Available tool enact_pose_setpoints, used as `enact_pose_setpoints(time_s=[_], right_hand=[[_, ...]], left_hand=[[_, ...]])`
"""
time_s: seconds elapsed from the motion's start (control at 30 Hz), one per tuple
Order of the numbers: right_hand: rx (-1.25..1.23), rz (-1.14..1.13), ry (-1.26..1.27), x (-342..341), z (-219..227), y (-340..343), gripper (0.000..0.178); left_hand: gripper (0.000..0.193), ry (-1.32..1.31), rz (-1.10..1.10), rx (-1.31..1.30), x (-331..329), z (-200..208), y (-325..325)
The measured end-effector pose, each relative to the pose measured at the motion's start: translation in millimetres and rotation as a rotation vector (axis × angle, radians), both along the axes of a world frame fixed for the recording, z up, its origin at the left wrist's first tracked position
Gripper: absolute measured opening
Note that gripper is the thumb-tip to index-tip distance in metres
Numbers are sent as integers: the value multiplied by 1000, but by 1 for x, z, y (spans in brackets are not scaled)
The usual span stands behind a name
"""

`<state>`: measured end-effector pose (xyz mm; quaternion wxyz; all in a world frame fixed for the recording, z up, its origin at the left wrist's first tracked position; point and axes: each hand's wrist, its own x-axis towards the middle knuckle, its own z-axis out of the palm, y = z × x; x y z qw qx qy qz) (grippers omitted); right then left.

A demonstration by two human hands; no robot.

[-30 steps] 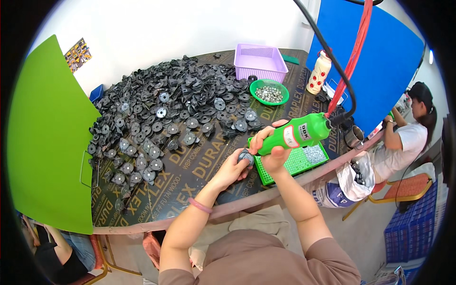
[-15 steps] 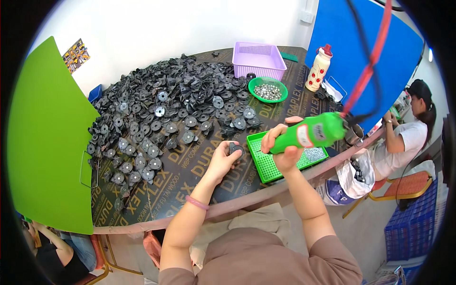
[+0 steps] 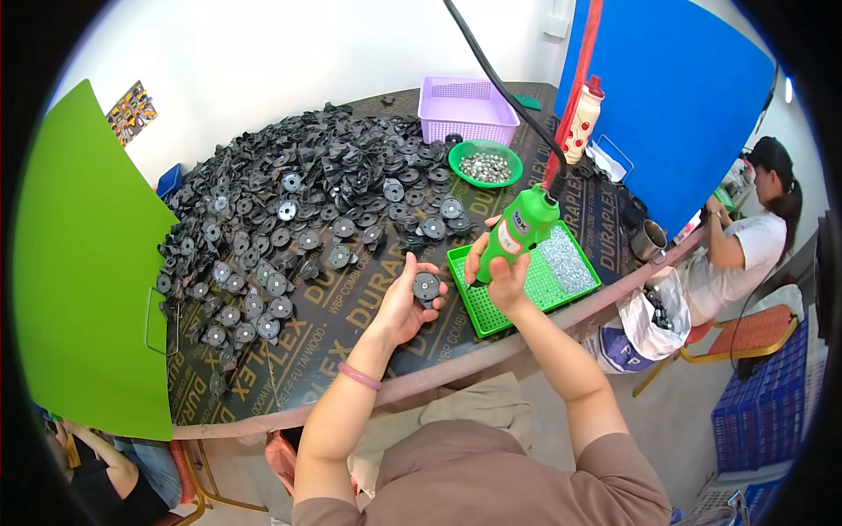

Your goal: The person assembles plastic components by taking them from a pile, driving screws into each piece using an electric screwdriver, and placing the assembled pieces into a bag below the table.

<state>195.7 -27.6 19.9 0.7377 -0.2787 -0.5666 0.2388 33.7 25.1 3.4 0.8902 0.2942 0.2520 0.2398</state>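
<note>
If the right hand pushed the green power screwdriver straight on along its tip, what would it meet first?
Probably the green perforated tray, just below the tip of the green power screwdriver held in the right hand; depth is unclear.

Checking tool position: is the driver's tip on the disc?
No. The driver in the right hand is over the tray, apart from the disc.

You see everything through one wide fisheye view worn on your head, looking steeply down and forward over your own forearms onto the dark table [image 3: 351, 307], close to your hands, with straight edges bending toward the picture's round black rim.
</note>
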Motion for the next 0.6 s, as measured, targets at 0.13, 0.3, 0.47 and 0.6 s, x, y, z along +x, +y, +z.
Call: enact_pose_setpoints(time_s=[0.13,0.3,0.47,0.6], right_hand=[[9,0,3,0,-2,1,65],[-13,2,-20,-1,0,1,64],[-23,-4,15,-2,3,1,63],[51,40,191,-2,29,-12,63]], left_hand=[[45,48,22,40,2,-4,1],[44,55,24,54,3,-3,0],[41,44,58,40,1,-4,1],[35,24,56,4,3,-7,0]])
